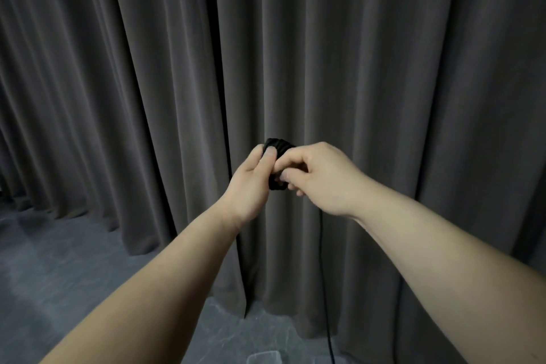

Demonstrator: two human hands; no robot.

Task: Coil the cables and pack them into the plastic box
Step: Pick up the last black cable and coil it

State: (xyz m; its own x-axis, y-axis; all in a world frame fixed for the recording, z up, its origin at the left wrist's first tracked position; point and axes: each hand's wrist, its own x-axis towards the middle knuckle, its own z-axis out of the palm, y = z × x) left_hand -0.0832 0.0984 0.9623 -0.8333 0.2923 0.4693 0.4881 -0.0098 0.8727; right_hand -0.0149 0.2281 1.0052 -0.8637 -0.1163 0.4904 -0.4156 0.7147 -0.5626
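Note:
A tight black cable coil (279,147) is held up in front of a dark curtain at mid-frame. My left hand (251,183) grips the coil from the left, thumb pressed on its front. My right hand (322,177) pinches the cable at the coil's right side, fingers curled. A loose black cable strand (325,289) hangs from under my right hand down to the floor. At the bottom edge, a clear plastic box (264,357) shows only faintly; its inside is out of view.
A grey pleated curtain (384,68) fills the background and reaches the grey stone-patterned floor (59,275).

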